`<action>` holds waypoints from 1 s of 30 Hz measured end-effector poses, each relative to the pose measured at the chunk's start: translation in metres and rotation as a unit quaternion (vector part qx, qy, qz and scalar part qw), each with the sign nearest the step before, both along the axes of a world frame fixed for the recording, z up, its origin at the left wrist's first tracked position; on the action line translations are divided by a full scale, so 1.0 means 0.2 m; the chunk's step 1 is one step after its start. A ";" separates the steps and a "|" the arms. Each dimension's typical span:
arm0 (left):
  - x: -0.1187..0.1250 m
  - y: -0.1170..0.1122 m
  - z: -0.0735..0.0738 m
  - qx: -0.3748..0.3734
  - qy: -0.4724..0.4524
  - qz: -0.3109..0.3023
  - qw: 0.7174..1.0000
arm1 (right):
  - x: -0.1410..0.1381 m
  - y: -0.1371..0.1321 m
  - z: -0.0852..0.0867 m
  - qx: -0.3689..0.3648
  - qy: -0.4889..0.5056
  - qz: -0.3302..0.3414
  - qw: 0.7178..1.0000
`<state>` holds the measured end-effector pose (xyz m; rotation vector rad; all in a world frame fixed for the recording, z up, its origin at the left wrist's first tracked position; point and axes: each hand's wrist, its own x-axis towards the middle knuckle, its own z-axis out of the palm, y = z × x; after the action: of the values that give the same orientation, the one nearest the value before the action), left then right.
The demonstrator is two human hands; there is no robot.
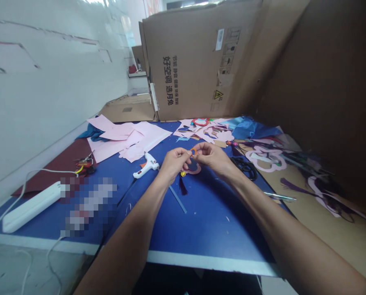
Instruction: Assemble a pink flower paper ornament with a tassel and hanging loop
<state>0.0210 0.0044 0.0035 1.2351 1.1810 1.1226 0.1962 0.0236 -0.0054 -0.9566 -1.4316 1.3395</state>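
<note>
Both hands meet over the middle of the blue table. My left hand (177, 160) pinches the left side of a small orange ring-like piece (193, 152), and the fingertips of my right hand (212, 157) close on its right side. Just beneath the hands is a pink paper cutout (196, 169), partly hidden by the fingers. A yellow bead (183, 174) with a dark purple tassel (183, 186) hangs or lies below my left hand; which one I cannot tell. To the left lies a white glue gun (146, 165) with an orange trigger.
Pink paper sheets (124, 133) lie at the back left, paper scraps (207, 133) and blue cloth (247, 127) at the back right. A tall cardboard box (198, 73) stands behind. Flower cutouts (265, 159) rest on the right; a white bar (32, 208) and pliers (86, 164) are left.
</note>
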 end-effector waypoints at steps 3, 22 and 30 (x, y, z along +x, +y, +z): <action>0.00 0.00 0.00 -0.007 -0.003 0.012 1.000 | 0.00 -0.01 0.01 0.003 -0.004 0.016 1.000; 0.04 -0.02 -0.02 -0.024 -0.110 -0.011 0.994 | -0.01 -0.01 -0.01 -0.008 0.094 0.001 0.996; 0.03 -0.01 -0.01 -0.031 -0.105 0.028 0.994 | -0.02 -0.01 -0.03 0.017 0.083 -0.007 0.996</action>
<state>0.0274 0.0017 0.0014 1.0147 1.0886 1.2165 0.1932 0.0225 -0.0106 -0.8126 -1.3145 1.3478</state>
